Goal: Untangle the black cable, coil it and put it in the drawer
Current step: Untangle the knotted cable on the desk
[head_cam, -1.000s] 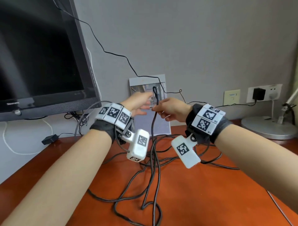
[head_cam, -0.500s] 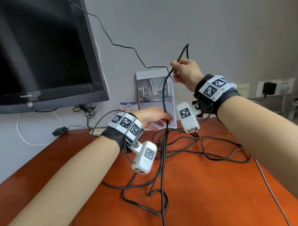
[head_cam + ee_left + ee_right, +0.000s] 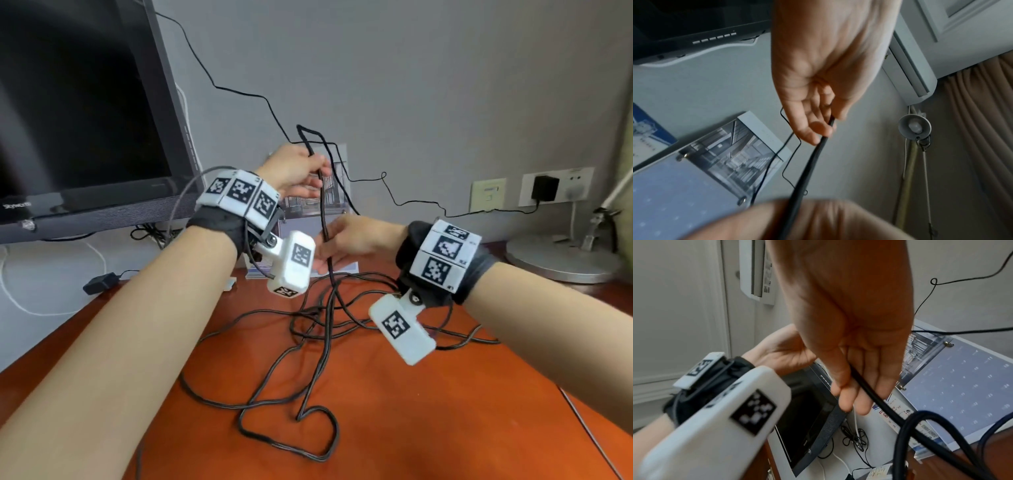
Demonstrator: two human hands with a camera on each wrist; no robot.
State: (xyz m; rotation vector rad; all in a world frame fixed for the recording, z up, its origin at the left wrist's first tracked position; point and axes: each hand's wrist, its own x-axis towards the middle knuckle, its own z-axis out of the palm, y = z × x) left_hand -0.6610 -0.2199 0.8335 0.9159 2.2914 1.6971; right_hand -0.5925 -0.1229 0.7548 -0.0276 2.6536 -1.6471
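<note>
Fingers of the left hand (image 3: 294,168) pinch one thin, round black cable (image 3: 323,219) near its raised bend, thumb pressed against fingertips (image 3: 819,129); lower and to the right, the right hand (image 3: 356,241) pinches the same strand, its fingers (image 3: 863,395) nearly straight and close together; the cable's matte rubbery length drops into loose tangled loops on the glossy reddish wooden desk (image 3: 428,411); two white tagged wrist cameras; one black monitor (image 3: 78,113) far left.

Soft daylight, blurred wrist views
</note>
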